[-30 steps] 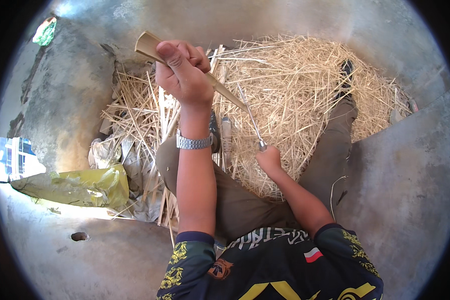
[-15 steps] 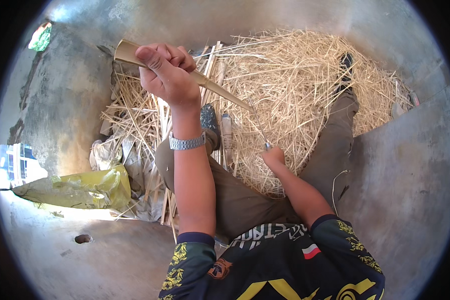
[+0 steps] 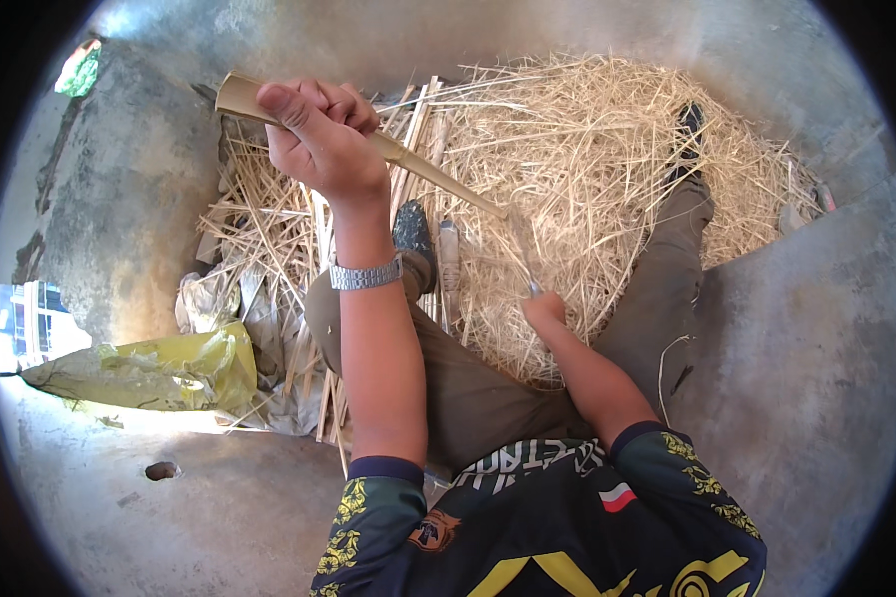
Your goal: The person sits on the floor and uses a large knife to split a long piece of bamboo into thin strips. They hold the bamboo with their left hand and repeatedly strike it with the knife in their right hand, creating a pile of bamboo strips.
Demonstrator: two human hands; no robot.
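My left hand (image 3: 331,149) is raised, its fingers wrapped round a split bamboo strip (image 3: 430,173). The strip slants down to the right, and its wider end sticks out past my thumb. Lower and to the right, my right hand (image 3: 545,312) is closed round the handle of a knife (image 3: 524,247). The knife's blade points up and away, its tip part at the strip's narrow lower end. The blade is somewhat blurred, so I cannot tell whether it cuts into the bamboo or only touches it.
A broad heap of pale shavings (image 3: 587,149) lies between my legs. Bamboo strips (image 3: 264,204) are piled at the left, beside a yellow plastic sack (image 3: 159,368). My left shoe (image 3: 411,234) rests by a wooden piece (image 3: 450,264). Grey walls (image 3: 786,328) curve around me.
My left hand and the bamboo strip have shifted slightly to the left and up. The knife's blade has turned and shows a broader side. Both hands keep their grip.
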